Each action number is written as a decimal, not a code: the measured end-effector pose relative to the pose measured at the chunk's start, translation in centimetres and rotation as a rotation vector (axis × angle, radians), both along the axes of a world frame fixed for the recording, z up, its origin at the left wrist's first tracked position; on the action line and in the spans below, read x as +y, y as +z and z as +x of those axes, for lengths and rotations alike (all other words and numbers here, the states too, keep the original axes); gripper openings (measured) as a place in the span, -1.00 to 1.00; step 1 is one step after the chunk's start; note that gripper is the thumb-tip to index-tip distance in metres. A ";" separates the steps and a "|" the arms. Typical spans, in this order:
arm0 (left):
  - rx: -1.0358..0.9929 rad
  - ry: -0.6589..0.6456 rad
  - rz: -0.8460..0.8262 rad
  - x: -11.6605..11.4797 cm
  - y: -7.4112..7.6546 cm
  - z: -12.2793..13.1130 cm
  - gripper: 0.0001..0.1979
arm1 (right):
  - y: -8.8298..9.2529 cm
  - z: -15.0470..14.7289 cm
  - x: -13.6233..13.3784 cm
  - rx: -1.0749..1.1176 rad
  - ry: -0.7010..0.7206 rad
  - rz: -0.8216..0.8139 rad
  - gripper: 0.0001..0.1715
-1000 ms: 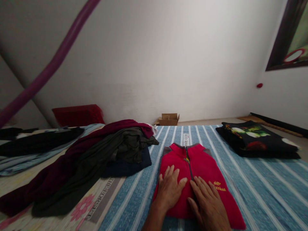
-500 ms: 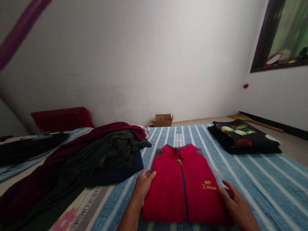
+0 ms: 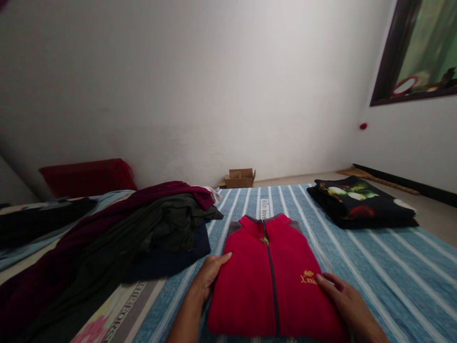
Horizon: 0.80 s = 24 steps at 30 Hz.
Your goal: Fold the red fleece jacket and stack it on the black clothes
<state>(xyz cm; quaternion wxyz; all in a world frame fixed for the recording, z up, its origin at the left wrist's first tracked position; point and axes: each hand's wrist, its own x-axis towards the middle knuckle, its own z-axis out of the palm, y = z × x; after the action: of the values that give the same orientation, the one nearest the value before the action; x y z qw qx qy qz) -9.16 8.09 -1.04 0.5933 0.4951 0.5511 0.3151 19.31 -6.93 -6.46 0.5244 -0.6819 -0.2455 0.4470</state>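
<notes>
Here's the red jacket (image 3: 246,276), folded flat towards the bed's (image 3: 389,271) near edge, zip (image 3: 274,290) up, collar pointing at the far edge. The left hand (image 3: 209,274) has its left side, the right hand (image 3: 344,296) its right, just by the yellow lettering (image 3: 307,277). Both grips are narrow: thumbs on top, fingers around the sides holding cloth, though what's tucked underneath is hidden. Gripping opposite sides probably keeps the fold square and the weight even. Over by the far right corner sits a neat black printed stack (image 3: 364,205), well apart from the loose dark heap (image 3: 167,219) on the left, presumably to avoid mixing them.
</notes>
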 end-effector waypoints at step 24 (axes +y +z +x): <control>-0.088 -0.045 -0.113 1.7 -1.4 -0.4 -0.65 | 2.0 -0.6 -0.1 0.086 0.298 0.139 -0.33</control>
<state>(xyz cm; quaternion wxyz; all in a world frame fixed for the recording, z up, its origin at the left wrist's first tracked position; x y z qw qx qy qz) -9.60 9.76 -2.48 0.6508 0.4588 0.5301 0.2915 18.67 -7.05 -4.45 0.5083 -0.5804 -0.3513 0.5305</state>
